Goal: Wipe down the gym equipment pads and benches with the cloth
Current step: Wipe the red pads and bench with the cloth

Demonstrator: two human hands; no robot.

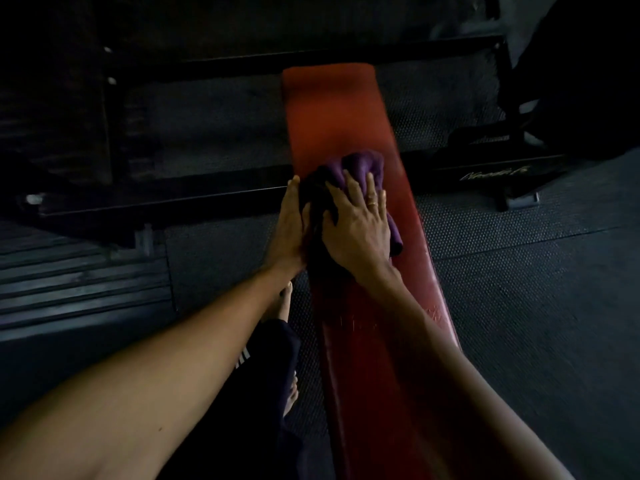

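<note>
Pressing on the purple cloth (363, 165), the right hand (356, 226) lies flat with fingers spread, midway along the red bench (329, 105). The left hand (289, 226) rests straight-fingered against the cloth's side. The cloth looks soft and light; push down on top.

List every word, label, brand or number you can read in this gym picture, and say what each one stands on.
Pale script logo on the black metal frame foot: too blurred to read.
White marks on the dark trouser leg: partly hidden, unreadable.
Faint pale marks on the long red padded bench: too dim to read.
No text is legible.
</note>
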